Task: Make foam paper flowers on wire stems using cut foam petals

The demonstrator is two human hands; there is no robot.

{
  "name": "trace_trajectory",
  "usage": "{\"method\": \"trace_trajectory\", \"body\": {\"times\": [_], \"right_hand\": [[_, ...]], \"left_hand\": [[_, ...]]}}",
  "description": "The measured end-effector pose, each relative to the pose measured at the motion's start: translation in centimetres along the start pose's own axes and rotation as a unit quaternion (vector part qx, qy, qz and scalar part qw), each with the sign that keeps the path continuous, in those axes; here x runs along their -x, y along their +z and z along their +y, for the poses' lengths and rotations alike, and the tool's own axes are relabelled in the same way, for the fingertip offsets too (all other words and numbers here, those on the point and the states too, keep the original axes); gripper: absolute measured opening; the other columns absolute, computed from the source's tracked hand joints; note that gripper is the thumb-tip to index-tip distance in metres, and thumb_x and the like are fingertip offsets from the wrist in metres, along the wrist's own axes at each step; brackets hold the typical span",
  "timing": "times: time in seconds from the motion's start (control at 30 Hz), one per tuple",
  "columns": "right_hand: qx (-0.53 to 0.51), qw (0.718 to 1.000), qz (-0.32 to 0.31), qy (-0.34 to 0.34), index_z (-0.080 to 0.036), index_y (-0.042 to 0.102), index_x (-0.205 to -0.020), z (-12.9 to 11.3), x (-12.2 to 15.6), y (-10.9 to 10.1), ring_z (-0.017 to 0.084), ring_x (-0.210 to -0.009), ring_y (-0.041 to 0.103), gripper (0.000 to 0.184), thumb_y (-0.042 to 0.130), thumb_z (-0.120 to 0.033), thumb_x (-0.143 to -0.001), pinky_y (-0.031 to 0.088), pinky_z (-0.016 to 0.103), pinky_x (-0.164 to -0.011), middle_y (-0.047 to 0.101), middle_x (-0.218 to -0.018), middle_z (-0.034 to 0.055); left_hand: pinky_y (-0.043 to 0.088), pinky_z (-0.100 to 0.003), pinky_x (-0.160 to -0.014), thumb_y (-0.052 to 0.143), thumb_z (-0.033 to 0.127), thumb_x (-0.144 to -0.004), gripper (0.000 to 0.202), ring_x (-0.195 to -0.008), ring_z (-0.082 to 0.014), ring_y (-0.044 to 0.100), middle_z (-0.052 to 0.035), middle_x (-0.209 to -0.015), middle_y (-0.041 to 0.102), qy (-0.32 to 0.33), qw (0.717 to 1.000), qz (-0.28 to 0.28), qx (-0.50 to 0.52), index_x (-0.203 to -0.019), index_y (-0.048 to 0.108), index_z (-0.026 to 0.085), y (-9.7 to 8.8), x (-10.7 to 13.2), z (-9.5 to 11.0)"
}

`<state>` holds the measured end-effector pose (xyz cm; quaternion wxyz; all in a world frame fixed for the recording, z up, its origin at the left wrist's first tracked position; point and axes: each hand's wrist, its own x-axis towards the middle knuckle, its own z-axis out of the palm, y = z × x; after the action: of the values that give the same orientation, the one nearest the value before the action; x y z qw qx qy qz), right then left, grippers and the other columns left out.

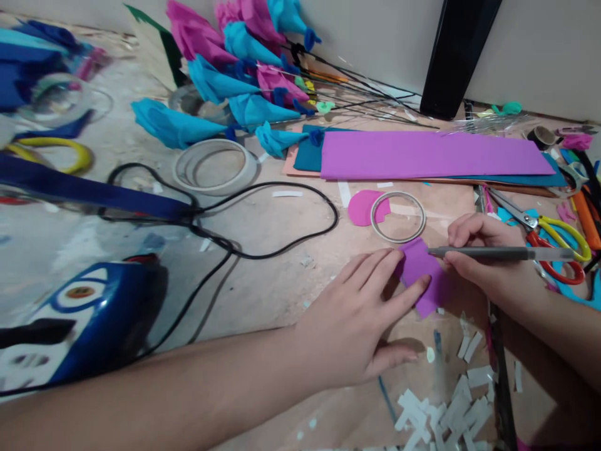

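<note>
Blue-and-white object (101, 307): lay at the far left, cut off by the edge of view.
Yellow handle loop (83, 156): showed above it, beside a dark blue strip (126, 203).
Black cord (337, 213): ran in loops across the worktop, near a pale tape roll (216, 186).
Paper flowers (213, 78): lay bunched at the back, blue and pink, dark stems pointing right.
Left hand (354, 307): lay palm down, fingers extended and slightly spread, gripping nothing; its fingertips pressed on the purple piece.
Pink piece (361, 208): lay partly under a thin ring (423, 216).
Purple piece (417, 263): lay on the worktop under the left fingertips, just below the ring.
Folded sheets (432, 153): stretched behind, purple on top.
White strips (462, 410): were scattered nearer the person.
Right hand (486, 247): was closed round a grey pen (498, 253), pinched between thumb and fingers, its tip at the purple piece's right edge.
Scissors (531, 222): lay beyond that hand, yellow-handled, beside red handles (578, 272).
</note>
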<state>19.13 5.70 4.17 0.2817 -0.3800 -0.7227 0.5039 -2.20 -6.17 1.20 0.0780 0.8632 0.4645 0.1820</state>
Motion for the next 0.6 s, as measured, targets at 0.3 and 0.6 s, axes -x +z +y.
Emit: {"method": "trace_trajectory", "body": {"times": [0.3,0.6], "right_hand": [[-0.041,0.996,-0.079,-0.017,-0.023,0.054,-0.078,0.59,0.08,0.89,0.013,-0.073,0.060,0.024,0.078,-0.019,-0.078,0.047,0.024,-0.057,0.062,-0.083,0.0009],[-0.052,0.997,-0.060,0.017,-0.022,0.054,-0.076,0.88,-0.22,1.12,0.011,-0.065,0.056,0.024,0.077,-0.017,-0.075,0.044,0.023,-0.054,0.062,-0.082,0.0001]], "left_hand": [[0.042,-0.063,-0.110,0.055,0.077,-0.085,0.081,-0.145,-0.0460,0.043,-0.0299,-0.154,0.046,0.017,0.999,-0.027,0.016,-0.137,0.054,0.015,0.06,-0.18,0.22],[0.040,-0.064,-0.112,0.053,0.079,-0.086,0.083,-0.146,-0.0470,0.042,-0.0310,-0.155,0.044,0.024,0.999,-0.038,0.012,-0.139,0.052,0.015,0.19,-0.16,0.19]]}}
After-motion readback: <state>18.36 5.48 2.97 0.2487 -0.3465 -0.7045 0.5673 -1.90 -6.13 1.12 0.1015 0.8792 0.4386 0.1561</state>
